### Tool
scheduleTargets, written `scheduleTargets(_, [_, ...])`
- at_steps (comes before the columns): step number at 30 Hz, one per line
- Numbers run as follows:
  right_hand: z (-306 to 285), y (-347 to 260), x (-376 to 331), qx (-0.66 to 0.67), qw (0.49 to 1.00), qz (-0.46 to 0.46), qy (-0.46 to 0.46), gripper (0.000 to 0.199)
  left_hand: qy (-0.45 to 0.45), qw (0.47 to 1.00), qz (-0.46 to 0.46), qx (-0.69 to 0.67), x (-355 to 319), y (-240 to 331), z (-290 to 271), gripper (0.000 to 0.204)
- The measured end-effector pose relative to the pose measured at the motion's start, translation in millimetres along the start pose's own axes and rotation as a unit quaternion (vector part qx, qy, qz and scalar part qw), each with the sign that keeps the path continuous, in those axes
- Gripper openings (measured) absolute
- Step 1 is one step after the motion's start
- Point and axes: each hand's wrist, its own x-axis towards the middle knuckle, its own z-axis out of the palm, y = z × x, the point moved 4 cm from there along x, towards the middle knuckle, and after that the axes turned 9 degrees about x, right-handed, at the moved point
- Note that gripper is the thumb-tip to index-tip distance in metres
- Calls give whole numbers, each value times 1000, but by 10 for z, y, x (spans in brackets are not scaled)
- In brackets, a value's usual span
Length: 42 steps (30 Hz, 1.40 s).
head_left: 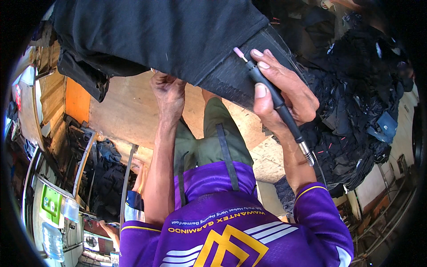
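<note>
My right hand (289, 91) grips a rotary grinder handpiece (276, 99), a slim black pen-like tool with a small pink grinding stone (239, 52) at its tip. The tip points up and left, over the end of the dark cloth. A spring collar and thin cable trail from its rear along my forearm. My left hand (168, 91) is at the lower edge of the black garment (155, 33), its fingers curled and partly hidden under the fabric. The garment is drawn over a flat black board (242, 73), whose bare end shows below my right hand.
A large heap of black cloth scraps (351, 115) lies on the right, with a blue piece (383, 127) on it. At the left are an orange panel (78, 100), a green tray (52, 204) and a clear water bottle (53, 240). Other people's limbs show at lower left.
</note>
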Motion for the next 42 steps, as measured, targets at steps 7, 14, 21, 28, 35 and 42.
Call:
scheduleTargets(7, [-10, 48, 51, 16, 999, -44, -17, 28, 14, 998, -8, -64, -43, -101, -6, 12])
scheduleTargets(14, [1, 43, 39, 18, 999, -35, -25, 28, -45, 997, -23, -66, -18, -172, -79, 27])
scheduleTargets(21, [-5, 71, 32, -7, 999, -33, 4, 31, 3, 1000, 7, -14, -30, 1, 56, 8])
scheduleTargets(28, [-49, 98, 18, -14, 1000, -20, 19, 31, 38, 999, -34, -4, -41, -48, 37, 7])
scheduleTargets(35, [-76, 86, 18, -24, 1000, 1, 12, 32, 64, 996, -44, -43, -49, -125, 20, 11])
scheduleTargets(42, [-96, 97, 22, -30, 999, 12, 28, 32, 35, 998, -29, -42, -46, -76, 51, 6])
